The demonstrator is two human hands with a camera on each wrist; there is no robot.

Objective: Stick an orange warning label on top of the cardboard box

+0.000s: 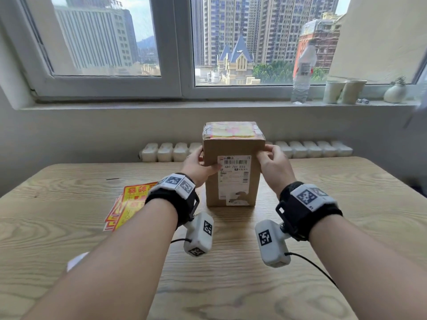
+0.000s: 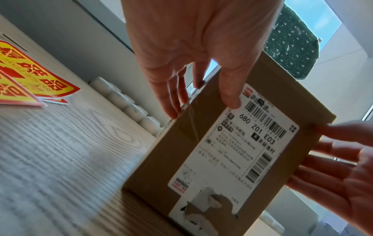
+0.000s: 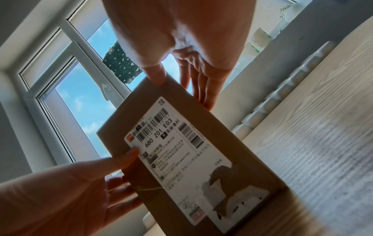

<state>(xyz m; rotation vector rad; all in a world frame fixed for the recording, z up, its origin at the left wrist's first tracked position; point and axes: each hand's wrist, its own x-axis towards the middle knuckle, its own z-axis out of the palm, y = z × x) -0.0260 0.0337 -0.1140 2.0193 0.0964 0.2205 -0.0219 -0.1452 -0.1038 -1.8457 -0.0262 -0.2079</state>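
A tall cardboard box stands upright on the wooden table, with its white shipping label facing me. A faded yellow-and-pink sticker covers its top. My left hand grips the box's upper left edge, thumb on the front face and fingers along the side. My right hand grips the upper right edge in the same way, thumb at the front corner. A stack of orange-red and yellow warning labels lies flat on the table left of the box, partly hidden by my left wrist.
A white radiator runs behind the table's far edge. On the window sill stand a water bottle, two pale cups and a small round pot. A white scrap of paper lies near my left forearm.
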